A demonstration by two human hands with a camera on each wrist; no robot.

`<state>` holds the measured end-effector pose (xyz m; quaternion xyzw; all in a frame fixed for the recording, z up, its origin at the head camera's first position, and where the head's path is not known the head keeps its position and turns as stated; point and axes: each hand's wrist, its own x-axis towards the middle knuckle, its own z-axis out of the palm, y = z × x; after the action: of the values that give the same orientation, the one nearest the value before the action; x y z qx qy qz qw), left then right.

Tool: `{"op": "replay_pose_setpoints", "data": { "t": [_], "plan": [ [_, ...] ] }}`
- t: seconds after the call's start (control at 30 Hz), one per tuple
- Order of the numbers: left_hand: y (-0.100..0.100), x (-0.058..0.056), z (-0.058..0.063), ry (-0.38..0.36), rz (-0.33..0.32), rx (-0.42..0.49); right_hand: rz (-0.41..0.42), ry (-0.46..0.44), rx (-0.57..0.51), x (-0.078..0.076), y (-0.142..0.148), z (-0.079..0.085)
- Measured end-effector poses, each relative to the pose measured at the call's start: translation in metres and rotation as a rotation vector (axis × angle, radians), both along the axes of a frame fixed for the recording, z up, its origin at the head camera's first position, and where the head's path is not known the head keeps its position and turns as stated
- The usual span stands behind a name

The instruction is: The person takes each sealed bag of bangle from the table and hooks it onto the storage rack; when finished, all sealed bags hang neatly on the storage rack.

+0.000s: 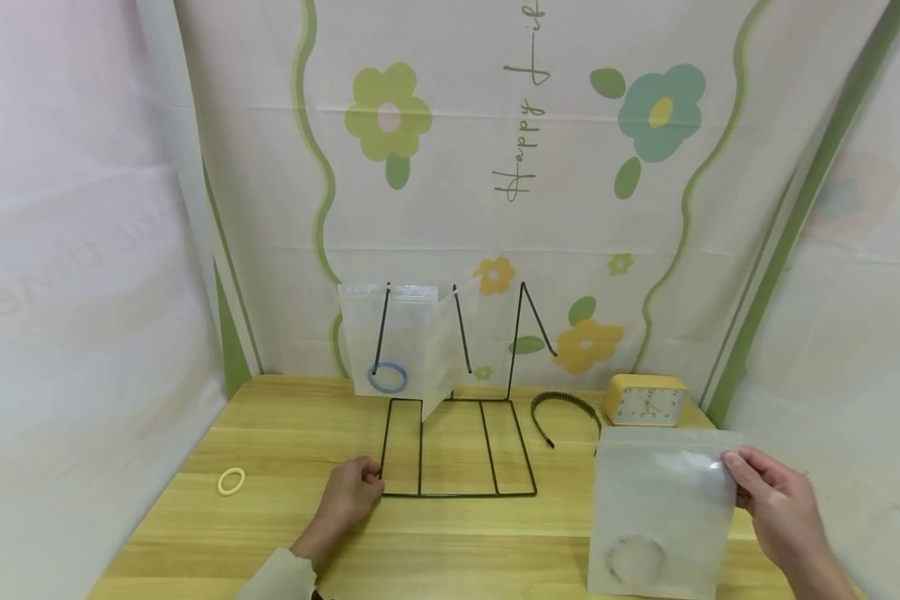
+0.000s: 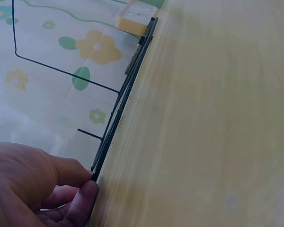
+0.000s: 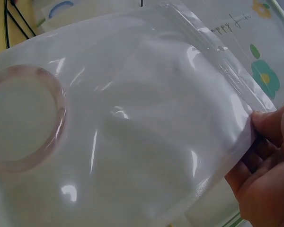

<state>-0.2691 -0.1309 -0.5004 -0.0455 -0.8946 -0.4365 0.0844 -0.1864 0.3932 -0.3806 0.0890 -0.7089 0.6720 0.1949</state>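
My left hand (image 1: pixel 351 493) pinches the front left corner of a black wire display rack (image 1: pixel 461 496) standing on the table; in the left wrist view thumb and finger meet at the end of its base wire (image 2: pixel 114 118). At the right, my right hand (image 1: pixel 783 508) grips the upper right edge of a clear zip bag (image 1: pixel 663 492). Low inside that bag lies a pinkish translucent bangle (image 3: pixel 60 106). From the rack's left prong hangs another zip bag (image 1: pixel 408 333) with a blue ring (image 1: pixel 390 391) in it. A further bag (image 1: pixel 441 358), turned sideways, hangs at the middle prong.
The rack's right prong (image 1: pixel 538 317) carries no bag. A dark braided headband (image 1: pixel 566 396) lies right of the rack, beside a yellow alarm clock (image 1: pixel 648 400). On the table's left sits a pale yellow ring (image 1: pixel 221 483). Printed fabric (image 1: pixel 435 208) hangs behind.
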Motion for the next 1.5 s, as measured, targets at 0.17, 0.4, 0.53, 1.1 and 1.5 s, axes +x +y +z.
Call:
{"op": "replay_pose_setpoints", "data": {
  "t": [0.17,0.4,0.53,1.1,1.5],
  "plan": [
    [-0.001,-0.001,-0.002,-0.006,0.006,-0.006,0.058,0.054,-0.025,-0.008,-0.014,0.004],
    [-0.001,-0.001,-0.002,-0.007,0.0,0.002,0.057,0.069,0.011,-0.021,-0.035,0.009],
    [0.0,-0.001,-0.001,-0.011,-0.003,0.007,0.064,0.079,0.049,-0.027,-0.047,0.015],
    [0.0,-0.001,0.0,-0.02,0.008,0.01,0.166,0.125,-0.026,-0.057,-0.097,0.037],
    [0.0,-0.003,-0.001,-0.001,0.008,0.008,0.155,0.113,-0.031,-0.069,-0.115,0.053]
  ]
}}
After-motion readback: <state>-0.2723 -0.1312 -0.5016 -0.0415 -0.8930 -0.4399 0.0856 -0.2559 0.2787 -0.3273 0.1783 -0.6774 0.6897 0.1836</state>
